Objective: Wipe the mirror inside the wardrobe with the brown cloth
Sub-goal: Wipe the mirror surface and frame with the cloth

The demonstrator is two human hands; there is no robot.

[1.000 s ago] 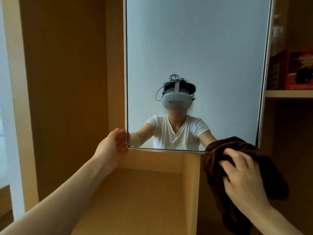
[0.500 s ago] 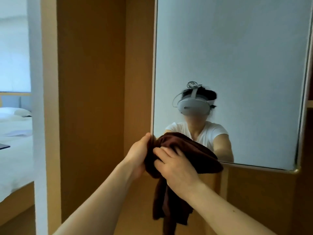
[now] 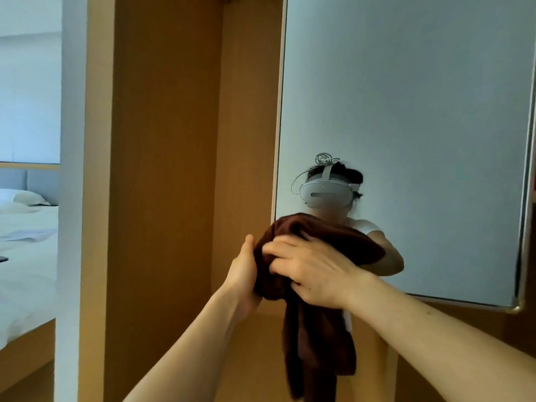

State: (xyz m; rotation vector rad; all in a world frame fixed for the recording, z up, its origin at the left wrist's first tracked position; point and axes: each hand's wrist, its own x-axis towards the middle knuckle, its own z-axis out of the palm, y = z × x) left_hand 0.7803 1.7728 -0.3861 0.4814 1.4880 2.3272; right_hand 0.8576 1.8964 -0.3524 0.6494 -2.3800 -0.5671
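Observation:
The mirror (image 3: 406,111) is a tall framed panel inside the wooden wardrobe (image 3: 162,169); it reflects a person in a white shirt. My right hand (image 3: 313,271) grips the bunched brown cloth (image 3: 316,343) and presses it against the mirror's lower left corner. The rest of the cloth hangs down below the mirror's bottom edge. My left hand (image 3: 242,274) holds the mirror at that same corner, right beside the cloth; its fingers are hidden behind the cloth.
Wardrobe side panels stand left of the mirror, and a wooden ledge (image 3: 261,323) lies under it. A bed (image 3: 26,256) with white sheets and a pillow shows past the wardrobe's left edge. The mirror's metal frame corner (image 3: 516,307) sits at the lower right.
My right hand carried the cloth from the mirror's lower right across to the lower left corner, up against my left hand. The left hand stayed at that corner while my view turned left.

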